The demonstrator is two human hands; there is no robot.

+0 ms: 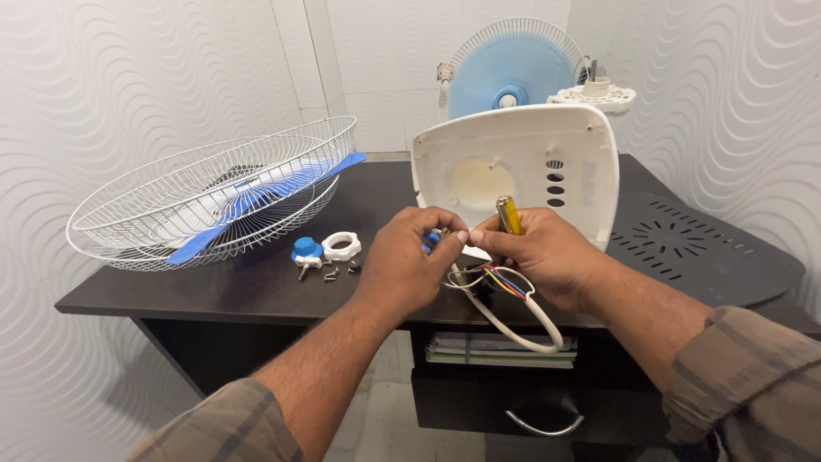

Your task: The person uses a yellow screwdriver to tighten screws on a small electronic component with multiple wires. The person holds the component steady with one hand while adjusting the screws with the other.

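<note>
Fingers of both hands meet at the middle of the dark desk [214,295], and what they pinch there is mostly hidden from us. Our left hand [412,257] closes thumb and forefinger on a small part; only a sliver of blue shows past the knuckles, too little to tell what it is. Our right hand [539,252] pinches at the same spot from the right, and a yellow-handled screwdriver [508,214] stands up out of its fist, its tip covered by the fingers. Below the hands a bundle of coloured wires [500,281] and a white cable [522,329] loop down over the near edge of the desk; where they join the white fan housing [530,154] we cannot see, since the hands block it. That housing stands just behind the hands, leaning, its hollow inner side facing us.

Both forearms come in from the near edge, wrists bent inward, sleeves cut off by the frame. To the left lies a white wire fan guard [205,188] with a blue fan blade [256,201] resting in it. Near it sit a blue knob [306,251], a white ring nut [342,245] and a few small screws [332,274]. On the right lies a dark vented panel [701,248]. Far behind stands another fan [511,68], partly hidden.
</note>
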